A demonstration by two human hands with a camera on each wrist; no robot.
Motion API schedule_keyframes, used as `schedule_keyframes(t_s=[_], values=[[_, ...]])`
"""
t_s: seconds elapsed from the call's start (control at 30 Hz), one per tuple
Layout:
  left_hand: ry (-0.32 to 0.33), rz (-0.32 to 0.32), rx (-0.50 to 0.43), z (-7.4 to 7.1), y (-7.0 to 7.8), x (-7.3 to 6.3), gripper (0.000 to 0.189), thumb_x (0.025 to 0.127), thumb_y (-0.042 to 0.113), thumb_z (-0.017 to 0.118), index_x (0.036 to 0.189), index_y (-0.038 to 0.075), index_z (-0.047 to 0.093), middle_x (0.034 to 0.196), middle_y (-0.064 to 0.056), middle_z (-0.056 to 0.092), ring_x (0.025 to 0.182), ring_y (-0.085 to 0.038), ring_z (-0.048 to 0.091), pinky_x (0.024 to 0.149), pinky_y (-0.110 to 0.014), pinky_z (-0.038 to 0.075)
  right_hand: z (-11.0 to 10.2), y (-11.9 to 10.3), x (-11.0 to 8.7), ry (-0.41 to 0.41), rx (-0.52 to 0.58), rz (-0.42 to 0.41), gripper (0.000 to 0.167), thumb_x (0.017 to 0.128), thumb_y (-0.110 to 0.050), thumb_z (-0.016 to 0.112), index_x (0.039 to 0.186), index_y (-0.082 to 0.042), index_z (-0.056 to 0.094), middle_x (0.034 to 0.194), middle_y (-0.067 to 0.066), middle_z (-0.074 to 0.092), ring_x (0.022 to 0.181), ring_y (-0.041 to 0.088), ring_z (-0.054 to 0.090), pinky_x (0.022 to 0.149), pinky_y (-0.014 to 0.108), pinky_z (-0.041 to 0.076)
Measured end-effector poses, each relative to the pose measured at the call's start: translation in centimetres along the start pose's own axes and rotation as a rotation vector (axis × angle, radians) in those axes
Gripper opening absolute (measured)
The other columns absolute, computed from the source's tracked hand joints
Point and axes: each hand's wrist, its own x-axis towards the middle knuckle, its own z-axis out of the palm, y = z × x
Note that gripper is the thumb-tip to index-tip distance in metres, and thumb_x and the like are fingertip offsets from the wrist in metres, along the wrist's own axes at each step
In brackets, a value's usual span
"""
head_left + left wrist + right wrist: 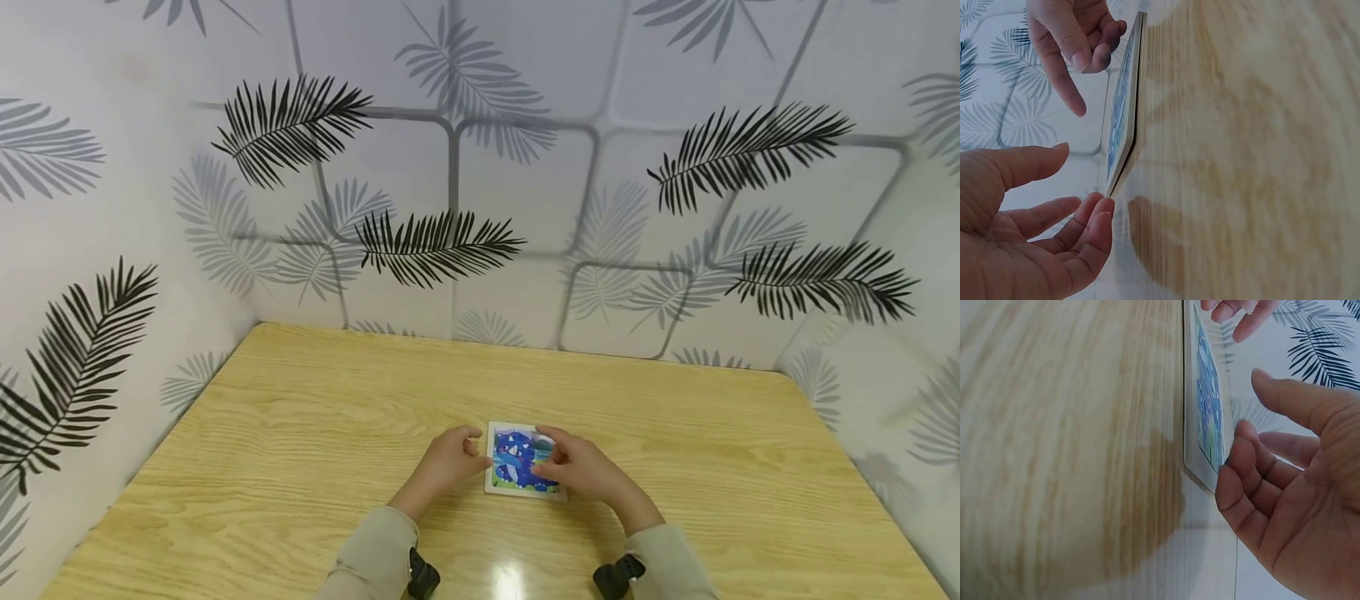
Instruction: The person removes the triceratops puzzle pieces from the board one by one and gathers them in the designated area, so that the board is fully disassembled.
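A small square picture board (513, 454) with a pale frame lies flat on the table (315, 433). Its picture shows a blue horned cartoon dinosaur on a green and blue ground. My left hand (448, 463) is at the board's left edge, thumb and fingers spread apart, fingertips right at the frame in the left wrist view. From the other side, my right hand (587, 468) overlaps the board's right part in the head view. Its lower fingers (1232, 487) are bent close to the frame's edge, while thumb and forefinger stand apart. Neither hand grips anything.
Pale wall covering (517, 183) with dark and grey leaf prints rises behind the table and along its sides. Dark wrist devices (618, 575) sit on both wrists below beige sleeves (375, 550). A bright glare spot lies on the near tabletop.
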Motion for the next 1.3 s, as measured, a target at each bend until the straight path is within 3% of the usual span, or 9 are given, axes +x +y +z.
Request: schedule_keyframes(t_s=[0.17, 0.47, 0.57, 0.63, 0.73, 0.8, 0.97, 1.3], values=[[0.005, -0.017, 0.009, 0.3, 0.1, 0.9, 0.047, 0.082, 0.012, 0.072, 0.123, -0.006, 0.056, 0.083, -0.005, 0.055, 0.073, -0.017, 0.049, 0.065, -0.031, 0.044, 0.1, -0.1, 0.3, 0.022, -0.090, 0.049, 0.069, 0.087, -0.025, 0.069, 0.143, -0.002, 0.038, 0.074, 0.000, 0.051, 0.064, 0.014, 0.046, 0.055, 0.026, 0.038], [-0.004, -0.051, -0.035, 1.1, 0.2, 2.2, 0.047, 0.080, 0.007, 0.072, 0.123, -0.002, 0.057, 0.075, -0.003, 0.053, 0.063, -0.015, 0.046, 0.057, -0.026, 0.037, 0.2, -0.2, 0.7, -0.018, -0.164, 0.137, 0.076, 0.081, -0.028, 0.074, 0.144, -0.006, 0.038, 0.067, 0.003, 0.046, 0.059, 0.014, 0.038, 0.055, 0.028, 0.031], [0.004, -0.058, -0.037, 1.4, 0.2, 2.6, 0.046, 0.080, 0.006, 0.072, 0.123, -0.002, 0.057, 0.072, -0.002, 0.053, 0.060, -0.013, 0.045, 0.055, -0.025, 0.036, 0.2, -0.2, 0.9, -0.035, -0.192, 0.146, 0.075, 0.080, -0.029, 0.076, 0.142, -0.005, 0.041, 0.089, 0.006, 0.060, 0.067, 0.018, 0.047, 0.062, 0.031, 0.038], [0.010, -0.060, -0.039, 1.5, 0.2, 3.0, 0.047, 0.079, 0.005, 0.073, 0.123, -0.002, 0.057, 0.070, -0.001, 0.052, 0.058, -0.013, 0.044, 0.053, -0.025, 0.035, 0.2, -0.2, 1.0, -0.050, -0.220, 0.147, 0.075, 0.080, -0.030, 0.076, 0.142, -0.005, 0.042, 0.113, 0.011, 0.062, 0.086, 0.025, 0.058, 0.076, 0.037, 0.046], [0.020, -0.061, -0.030, 1.6, 0.2, 3.4, 0.046, 0.078, 0.004, 0.074, 0.121, -0.002, 0.059, 0.069, -0.002, 0.051, 0.058, -0.014, 0.043, 0.053, -0.025, 0.036, 0.1, -0.1, 1.1, -0.070, -0.247, 0.156, 0.076, 0.079, -0.032, 0.076, 0.142, -0.005, 0.042, 0.135, 0.014, 0.053, 0.119, 0.034, 0.051, 0.097, 0.048, 0.041], [0.028, -0.063, -0.014, 1.7, 0.1, 3.6, 0.044, 0.078, 0.005, 0.074, 0.119, -0.001, 0.060, 0.073, -0.003, 0.054, 0.062, -0.015, 0.046, 0.056, -0.027, 0.039, 0.0, -0.1, 1.2, -0.083, -0.260, 0.161, 0.078, 0.078, -0.033, 0.076, 0.142, -0.006, 0.042, 0.138, 0.014, 0.049, 0.126, 0.036, 0.046, 0.100, 0.051, 0.037], [0.040, -0.079, 0.037, 2.1, 0.1, 4.1, 0.038, 0.077, 0.008, 0.077, 0.111, 0.003, 0.063, 0.084, -0.005, 0.059, 0.073, -0.018, 0.052, 0.066, -0.033, 0.046, -0.1, 0.0, 1.2, -0.103, -0.287, 0.168, 0.080, 0.077, -0.035, 0.077, 0.143, -0.008, 0.041, 0.138, 0.014, 0.049, 0.122, 0.035, 0.049, 0.099, 0.050, 0.039], [0.075, -0.089, 0.104, 2.4, 0.6, 4.4, 0.027, 0.076, 0.012, 0.078, 0.099, 0.007, 0.065, 0.088, -0.007, 0.064, 0.073, -0.020, 0.051, 0.068, -0.035, 0.043, -0.1, 0.1, 1.0, -0.101, -0.306, 0.175, 0.080, 0.077, -0.038, 0.076, 0.144, -0.011, 0.040, 0.139, 0.015, 0.049, 0.122, 0.037, 0.049, 0.098, 0.052, 0.039]])
